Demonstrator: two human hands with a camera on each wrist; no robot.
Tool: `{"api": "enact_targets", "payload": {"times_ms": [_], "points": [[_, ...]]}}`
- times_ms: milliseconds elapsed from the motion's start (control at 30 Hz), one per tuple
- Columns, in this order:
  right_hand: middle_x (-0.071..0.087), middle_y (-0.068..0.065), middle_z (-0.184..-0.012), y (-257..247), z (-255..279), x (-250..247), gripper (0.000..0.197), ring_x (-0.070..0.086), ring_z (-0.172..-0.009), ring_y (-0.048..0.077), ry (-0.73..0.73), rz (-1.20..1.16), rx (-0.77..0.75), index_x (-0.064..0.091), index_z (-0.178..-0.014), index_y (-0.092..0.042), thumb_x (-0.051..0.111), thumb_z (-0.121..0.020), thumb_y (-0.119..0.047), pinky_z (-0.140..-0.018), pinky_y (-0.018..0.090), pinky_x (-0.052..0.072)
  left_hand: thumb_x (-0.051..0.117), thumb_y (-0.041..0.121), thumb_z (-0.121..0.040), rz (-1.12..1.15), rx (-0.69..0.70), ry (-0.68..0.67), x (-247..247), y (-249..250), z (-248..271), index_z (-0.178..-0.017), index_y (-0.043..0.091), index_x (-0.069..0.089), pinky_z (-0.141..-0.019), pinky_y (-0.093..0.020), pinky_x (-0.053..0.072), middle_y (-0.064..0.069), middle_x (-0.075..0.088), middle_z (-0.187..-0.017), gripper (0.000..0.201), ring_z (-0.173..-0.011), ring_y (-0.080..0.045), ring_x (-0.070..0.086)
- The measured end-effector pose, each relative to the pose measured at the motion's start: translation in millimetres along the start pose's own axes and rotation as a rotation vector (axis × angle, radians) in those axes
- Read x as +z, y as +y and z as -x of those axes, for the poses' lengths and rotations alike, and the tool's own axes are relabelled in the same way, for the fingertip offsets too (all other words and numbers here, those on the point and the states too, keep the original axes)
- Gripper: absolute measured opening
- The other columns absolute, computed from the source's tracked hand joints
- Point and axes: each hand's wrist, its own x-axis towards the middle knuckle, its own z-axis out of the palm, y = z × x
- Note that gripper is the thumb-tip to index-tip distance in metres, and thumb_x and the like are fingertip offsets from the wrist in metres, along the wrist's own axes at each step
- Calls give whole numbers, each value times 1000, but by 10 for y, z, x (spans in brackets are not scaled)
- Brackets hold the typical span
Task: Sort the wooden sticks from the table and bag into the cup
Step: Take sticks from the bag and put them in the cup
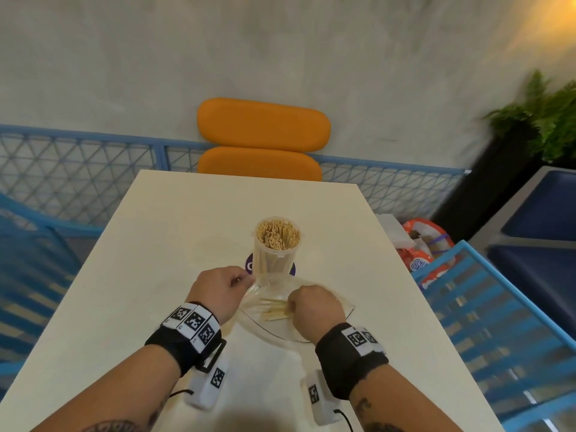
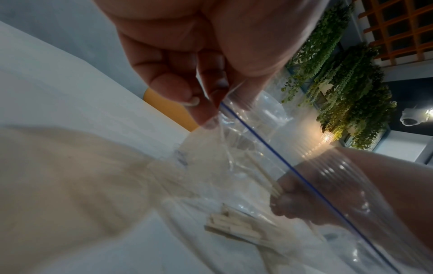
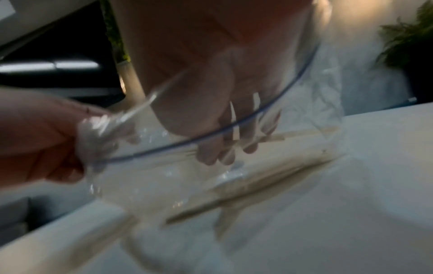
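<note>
A clear plastic cup packed with wooden sticks stands upright mid-table. Just in front of it lies a clear zip bag with a blue seal line, holding several loose sticks. My left hand pinches the bag's left edge near the cup's base and holds the mouth up. My right hand is inside the bag, fingers curled round a few sticks. More sticks lie on the bag's bottom.
The white table has free room to the left and behind the cup. A purple round sticker shows under the cup. An orange chair stands at the far edge. Blue railing runs along the right side.
</note>
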Motion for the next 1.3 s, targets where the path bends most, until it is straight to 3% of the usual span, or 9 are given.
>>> {"api": "enact_targets", "payload": {"times_ms": [167, 333, 467, 533, 633, 867, 967, 1067, 1300], "points": [[53, -5, -76, 67, 62, -160, 21, 54, -81, 18, 45, -243, -24, 60, -75, -22, 56, -96, -21, -67, 31, 42, 57, 48, -96, 1, -9, -1, -34, -13, 2, -84, 30, 72, -67, -23, 48, 7, 68, -71, 26, -72, -9, 62], [72, -2, -85, 18, 132, -445, 10, 66, -82, 14, 177, -582, -18, 75, -95, -24, 65, -93, -25, -79, 32, 54, 57, 49, -96, 18, -6, -15, -3, 38, 3, -79, 33, 70, -62, -24, 43, 8, 64, -67, 27, -67, -9, 60], [72, 2, -81, -95, 54, -759, 12, 74, -75, 18, 296, -1014, -13, 68, -85, -26, 69, -92, -16, -77, 49, 60, 55, 48, -97, 0, 12, -22, 10, 60, 5, -74, 31, 67, -62, -24, 41, 7, 64, -66, 31, -67, -8, 59], [71, 6, -87, -130, -59, -927, 17, 74, -74, 17, 402, -1107, 3, 63, -101, -26, 68, -93, -13, -76, 50, 61, 55, 48, -97, -1, 10, -27, 6, 59, 6, -76, 34, 66, -62, -21, 40, 8, 66, -70, 28, -70, -6, 59], [68, 1, -91, -153, -241, -1129, 31, 74, -76, 15, 570, -1117, 4, 53, -119, -28, 64, -95, -13, -76, 45, 61, 56, 49, -96, 17, 12, -28, 3, 56, 12, -77, 38, 63, -61, -20, 38, 10, 64, -69, 24, -67, -4, 57], [68, -8, -92, -192, -564, -1224, 18, 70, -83, 8, 747, -1050, 5, 54, -103, -30, 60, -97, -13, -76, 30, 59, 56, 48, -96, 36, 7, -28, 5, 45, 7, -73, 38, 61, -63, -21, 40, 11, 63, -68, 26, -66, -4, 56], [68, -8, -94, -182, -653, -1116, 15, 69, -85, 10, 725, -1000, 33, 54, -104, -28, 59, -97, -15, -72, 24, 55, 57, 48, -97, 47, 2, -22, 8, 34, -7, -69, 38, 58, -64, -22, 41, 11, 60, -65, 30, -65, -4, 54], [66, -9, -94, -162, -716, -938, 14, 66, -84, 9, 657, -900, 73, 55, -110, -24, 60, -97, -19, -78, 32, 58, 57, 49, -96, 60, -1, -17, 9, 24, -19, -74, 38, 63, -64, -23, 42, 11, 60, -65, 26, -65, -5, 55], [62, -11, -99, -99, -782, -646, 46, 61, -99, 16, 500, -763, 68, 47, -134, -28, 67, -93, -28, -89, 37, 55, 57, 52, -94, 80, -30, -21, 19, 13, -37, -81, 38, 68, -68, -23, 48, 10, 68, -76, 22, -74, -7, 62]]}}
